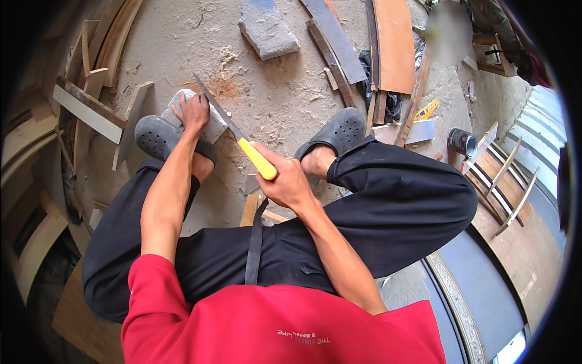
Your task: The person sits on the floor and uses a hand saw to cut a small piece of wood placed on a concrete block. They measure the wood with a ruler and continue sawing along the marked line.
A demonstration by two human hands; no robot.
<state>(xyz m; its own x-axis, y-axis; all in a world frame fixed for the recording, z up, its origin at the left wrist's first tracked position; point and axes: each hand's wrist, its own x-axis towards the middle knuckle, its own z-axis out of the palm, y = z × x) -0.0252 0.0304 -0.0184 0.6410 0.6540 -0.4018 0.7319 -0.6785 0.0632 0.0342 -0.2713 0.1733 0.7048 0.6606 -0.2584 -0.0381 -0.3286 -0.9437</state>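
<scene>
My right hand (286, 182) is closed around the yellow handle of a saw-like tool (257, 159). Its long, narrow, dark blade tapers away to the upper left, passing close to my left hand's fingertips. My left hand (194, 113) presses down on a rough grey block (213, 128), its fingers bent over the top. Whether something small is pinned under those fingers is hidden. The block lies against my left clog (159, 137), between my feet. My right clog (344, 130) is flat on the dusty floor.
Another concrete block (267, 30) lies ahead. Boards (394, 48) are stacked at the far right, near a yellow-handled tool (426, 110) and a dark paint can (462, 142). Wooden frames (91, 112) crowd the left; a slatted wooden piece (503, 176) lies right. A blurred person (497, 30) is at the upper right.
</scene>
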